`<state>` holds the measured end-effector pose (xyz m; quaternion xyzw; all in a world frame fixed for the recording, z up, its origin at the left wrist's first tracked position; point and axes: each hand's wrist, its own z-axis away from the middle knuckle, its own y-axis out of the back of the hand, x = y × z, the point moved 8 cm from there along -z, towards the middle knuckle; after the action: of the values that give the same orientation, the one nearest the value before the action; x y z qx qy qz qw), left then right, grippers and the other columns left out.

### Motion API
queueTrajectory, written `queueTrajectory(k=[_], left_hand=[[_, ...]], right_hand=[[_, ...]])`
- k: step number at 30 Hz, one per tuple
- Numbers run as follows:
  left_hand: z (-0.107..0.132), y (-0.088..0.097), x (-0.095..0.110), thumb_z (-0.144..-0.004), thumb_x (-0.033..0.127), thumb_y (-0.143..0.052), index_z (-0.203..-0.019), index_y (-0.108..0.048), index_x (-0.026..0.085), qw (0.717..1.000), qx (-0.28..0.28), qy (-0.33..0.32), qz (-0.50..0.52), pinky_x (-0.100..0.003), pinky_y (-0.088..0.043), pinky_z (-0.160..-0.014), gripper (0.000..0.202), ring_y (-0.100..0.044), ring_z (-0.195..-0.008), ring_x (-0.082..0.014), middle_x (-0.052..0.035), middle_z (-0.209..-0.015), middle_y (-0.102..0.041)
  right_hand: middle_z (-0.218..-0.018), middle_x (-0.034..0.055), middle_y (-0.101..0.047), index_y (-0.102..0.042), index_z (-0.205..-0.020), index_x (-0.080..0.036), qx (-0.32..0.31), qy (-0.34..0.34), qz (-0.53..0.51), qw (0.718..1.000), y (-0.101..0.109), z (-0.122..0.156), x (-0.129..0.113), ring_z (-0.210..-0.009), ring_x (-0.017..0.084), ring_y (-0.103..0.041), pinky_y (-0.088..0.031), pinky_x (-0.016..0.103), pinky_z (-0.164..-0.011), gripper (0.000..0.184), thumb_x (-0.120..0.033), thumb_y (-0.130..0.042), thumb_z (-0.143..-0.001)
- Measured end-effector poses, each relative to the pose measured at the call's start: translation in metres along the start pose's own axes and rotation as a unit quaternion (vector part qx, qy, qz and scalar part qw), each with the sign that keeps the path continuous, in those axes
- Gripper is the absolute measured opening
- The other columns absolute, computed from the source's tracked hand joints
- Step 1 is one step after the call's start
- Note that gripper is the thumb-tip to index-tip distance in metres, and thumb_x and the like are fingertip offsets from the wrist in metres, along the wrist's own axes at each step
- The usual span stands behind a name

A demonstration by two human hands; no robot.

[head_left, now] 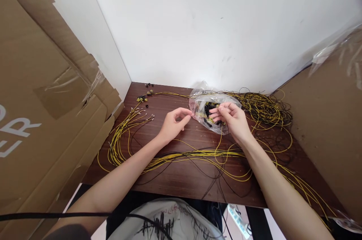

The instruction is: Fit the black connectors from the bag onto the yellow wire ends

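Observation:
My left hand (173, 124) hovers over the dark wooden table (181, 179), fingers curled in a loose pinch just left of a clear plastic bag (203, 110) filled with small black and yellow parts. My right hand (232, 117) rests at the bag's right side, fingertips pinched together over its opening, apparently on a thin yellow wire (219, 145) that runs down from it. What sits between the left fingertips is too small to make out.
Bundles of yellow and black wires (181, 157) cross the table's front. A tangled coil of wires (263, 108) lies at the back right. Terminal-tipped wire ends (138, 113) fan out at left. Cardboard boxes (42, 93) flank both sides; white walls stand behind.

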<state>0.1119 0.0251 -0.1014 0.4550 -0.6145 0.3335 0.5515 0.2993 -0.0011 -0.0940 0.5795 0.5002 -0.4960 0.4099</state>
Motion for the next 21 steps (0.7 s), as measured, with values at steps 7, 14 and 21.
queueTrajectory(k=[7,14,21], left_hand=[[0.003,-0.014,-0.003,-0.078,0.026,-0.059,-0.106,-0.064,0.014,0.998,-0.068,-0.016,-0.004,-0.024,-0.054,-0.062,0.03,-0.058,-0.076,-0.0128,-0.0094,-0.102,-0.065],[0.002,-0.01,-0.006,-0.078,0.025,-0.058,-0.102,-0.065,0.013,0.999,-0.049,-0.015,-0.017,-0.025,-0.054,-0.063,0.027,-0.06,-0.07,-0.0115,-0.0094,-0.101,-0.066],[0.003,-0.014,-0.003,-0.075,0.026,-0.064,-0.104,-0.063,0.012,0.998,-0.052,-0.014,0.043,-0.029,-0.056,-0.07,0.032,-0.062,-0.085,-0.0164,-0.0109,-0.105,-0.066]], right_hand=[[-0.084,0.0069,-0.07,-0.05,-0.083,-0.019,-0.029,-0.017,0.011,0.999,-0.02,0.004,0.011,-0.069,0.014,-0.066,-0.054,0.029,-0.063,0.031,-0.046,-0.062,-0.076],[-0.089,0.0078,-0.07,-0.051,-0.084,-0.018,0.031,0.047,0.082,0.995,-0.007,0.003,0.005,-0.073,0.014,-0.066,-0.054,0.03,-0.07,0.027,-0.044,-0.057,-0.081],[-0.091,0.006,-0.07,-0.049,-0.085,-0.021,-0.097,-0.042,-0.078,0.991,-0.042,0.013,0.004,-0.077,0.016,-0.067,-0.055,0.033,-0.073,0.027,-0.045,-0.06,-0.078]])
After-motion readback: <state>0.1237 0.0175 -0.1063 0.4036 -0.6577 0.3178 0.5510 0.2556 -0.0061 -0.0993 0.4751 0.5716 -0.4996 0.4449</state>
